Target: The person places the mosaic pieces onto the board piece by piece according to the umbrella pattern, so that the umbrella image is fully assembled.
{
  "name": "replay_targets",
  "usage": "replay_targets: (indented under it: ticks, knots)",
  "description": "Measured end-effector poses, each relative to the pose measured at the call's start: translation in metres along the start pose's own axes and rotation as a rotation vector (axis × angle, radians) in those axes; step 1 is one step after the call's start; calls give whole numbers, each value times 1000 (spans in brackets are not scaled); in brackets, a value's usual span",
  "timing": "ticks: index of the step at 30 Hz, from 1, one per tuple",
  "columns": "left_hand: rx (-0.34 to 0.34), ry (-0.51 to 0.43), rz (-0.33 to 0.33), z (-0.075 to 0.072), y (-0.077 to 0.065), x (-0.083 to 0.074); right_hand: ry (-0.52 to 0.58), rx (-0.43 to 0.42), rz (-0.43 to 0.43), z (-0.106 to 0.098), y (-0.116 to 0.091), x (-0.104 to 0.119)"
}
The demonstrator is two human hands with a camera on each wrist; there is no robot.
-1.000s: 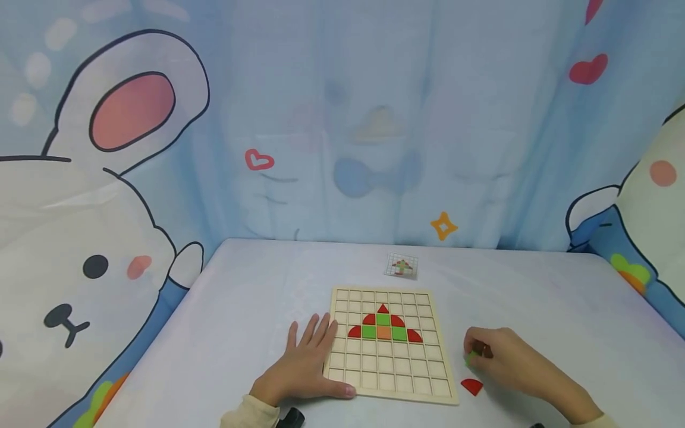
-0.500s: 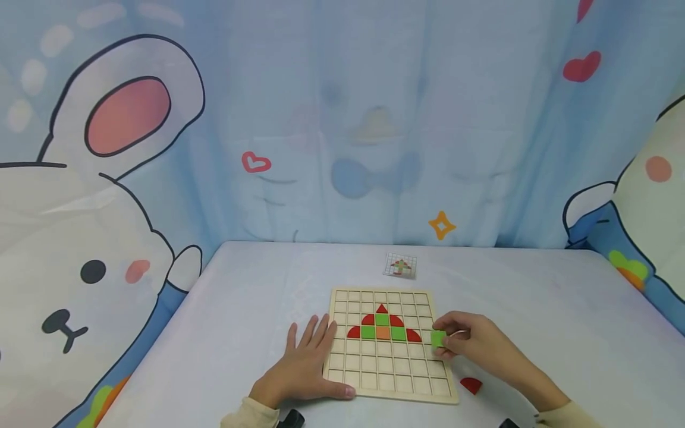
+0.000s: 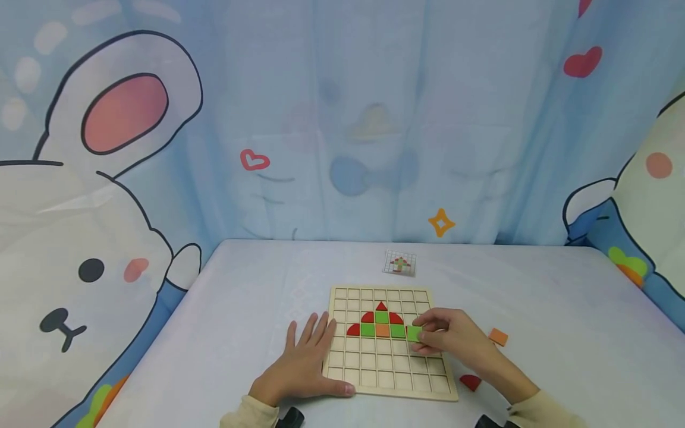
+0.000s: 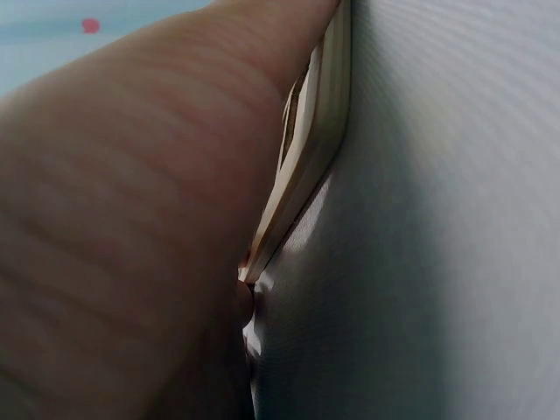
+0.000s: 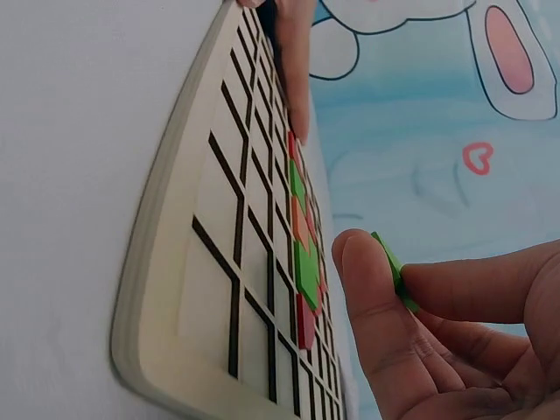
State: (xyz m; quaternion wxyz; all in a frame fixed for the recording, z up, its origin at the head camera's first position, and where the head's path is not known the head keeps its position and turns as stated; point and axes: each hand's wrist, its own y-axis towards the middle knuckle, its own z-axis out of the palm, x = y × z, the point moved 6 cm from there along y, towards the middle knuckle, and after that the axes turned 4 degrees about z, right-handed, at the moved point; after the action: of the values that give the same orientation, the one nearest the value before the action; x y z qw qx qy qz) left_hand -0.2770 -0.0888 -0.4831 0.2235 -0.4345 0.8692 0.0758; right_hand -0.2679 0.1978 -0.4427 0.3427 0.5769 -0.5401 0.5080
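Note:
A wooden grid board (image 3: 387, 380) lies on the white table, with red, green and orange pieces set in its upper half. My left hand (image 3: 302, 365) rests spread at the board's left edge, its thumb along the near left corner. Over the board's right part, my right hand (image 3: 446, 333) pinches a green square tile (image 3: 414, 333) between thumb and fingers. In the right wrist view the green tile (image 5: 395, 269) is seen edge-on, held above the board surface. From the head view it overlaps the red quarter-round piece at the right end of the coloured row.
A small pattern card (image 3: 399, 263) lies beyond the board. On the table to the right are a loose orange square tile (image 3: 498, 337) and a red quarter-round tile (image 3: 470, 382), close by the right forearm. A printed curtain (image 3: 374, 119) hangs behind the table.
My right hand has carried the green tile from the table on the right, leftward over the board. The orange tile has come into view behind it. My left hand stays put.

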Motion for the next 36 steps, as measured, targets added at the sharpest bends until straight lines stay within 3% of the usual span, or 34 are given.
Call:
replay_targets:
  ticks: [7, 18, 24, 36]
  knots:
    - [1, -2, -8, 1, 1, 2, 8, 21, -7, 16, 8, 0]
    - [8, 1, -13, 2, 2, 2, -100, -17, 5, 39, 14, 1]
    - [8, 7, -13, 3, 2, 2, -126, 4, -40, 47, 16, 1]
    - [-2, 28, -5, 0, 0, 0, -236, -30, -94, 59, 19, 6]
